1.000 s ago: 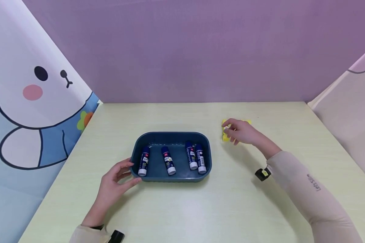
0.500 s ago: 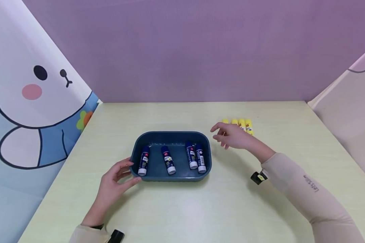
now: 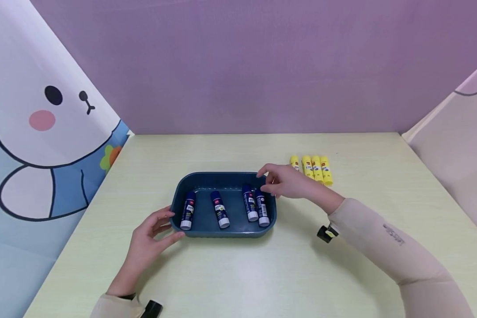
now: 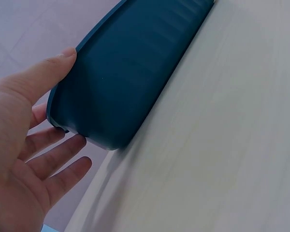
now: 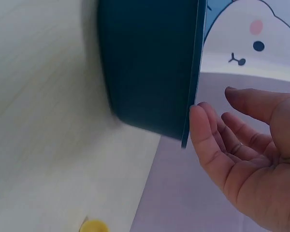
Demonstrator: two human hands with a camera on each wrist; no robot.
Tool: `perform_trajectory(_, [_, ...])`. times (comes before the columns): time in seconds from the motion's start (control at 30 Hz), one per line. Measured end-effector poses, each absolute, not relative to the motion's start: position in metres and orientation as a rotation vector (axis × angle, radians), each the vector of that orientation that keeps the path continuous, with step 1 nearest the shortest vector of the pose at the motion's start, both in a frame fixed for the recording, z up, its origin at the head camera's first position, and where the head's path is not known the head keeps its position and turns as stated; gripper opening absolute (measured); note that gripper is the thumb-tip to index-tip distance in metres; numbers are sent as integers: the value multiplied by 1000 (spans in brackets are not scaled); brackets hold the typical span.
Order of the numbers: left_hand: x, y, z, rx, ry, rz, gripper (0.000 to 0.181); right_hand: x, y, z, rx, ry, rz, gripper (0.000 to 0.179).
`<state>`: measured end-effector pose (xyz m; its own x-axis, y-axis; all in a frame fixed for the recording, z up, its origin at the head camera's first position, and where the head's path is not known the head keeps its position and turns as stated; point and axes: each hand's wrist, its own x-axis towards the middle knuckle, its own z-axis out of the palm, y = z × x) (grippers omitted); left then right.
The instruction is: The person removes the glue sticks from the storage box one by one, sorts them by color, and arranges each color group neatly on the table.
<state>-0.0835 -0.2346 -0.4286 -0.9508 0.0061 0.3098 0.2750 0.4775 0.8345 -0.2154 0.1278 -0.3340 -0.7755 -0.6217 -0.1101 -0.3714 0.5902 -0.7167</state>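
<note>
A dark teal plastic tray (image 3: 226, 235) stands on the table with several blue glue sticks (image 3: 220, 211) lying inside, their ends white. My left hand (image 3: 149, 238) holds its near left corner. In the left wrist view the thumb (image 4: 58, 67) presses the tray's rim while the fingers (image 4: 63, 157) sit around the corner. My right hand (image 3: 288, 180) is over the tray's far right corner, thumb and fingers apart and nothing between them. The right wrist view has its fingertips (image 5: 198, 118) right at the rim. Two blue glue sticks at the right lie partly beneath that hand in the head view.
Several yellow glue sticks (image 3: 326, 170) lie in a row on the table behind the right wrist. A purple wall (image 3: 262, 66) closes off the back of the table (image 3: 238, 282). At the left is a panel with a cartoon animal (image 3: 51, 132).
My right hand has moved left from the yellow glue sticks to the tray's right rim, uncovering the row. The left hand and the tray have stayed put.
</note>
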Motion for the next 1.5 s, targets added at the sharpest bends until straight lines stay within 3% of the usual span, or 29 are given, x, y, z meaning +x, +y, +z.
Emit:
perform_trajectory(0.2, [-83, -233, -427, -243, -2456, -1477, 51, -218, 115, -333, -833, 2410, -1007, 40])
perform_trajectory(0.9, [-84, -234, -426, -247, -2466, -1463, 51, -238, 72, -344, -563, 2205, -725, 64])
perform_trajectory(1.2, [-83, -233, -424, -253, -2448, -1473, 51, -231, 56, -355, -649, 2293, -601, 71])
perform_trajectory(1.5, [-83, -234, -426, -272, -2431, -1485, 51, -227, 50, -359, -537, 2187, -726, 81])
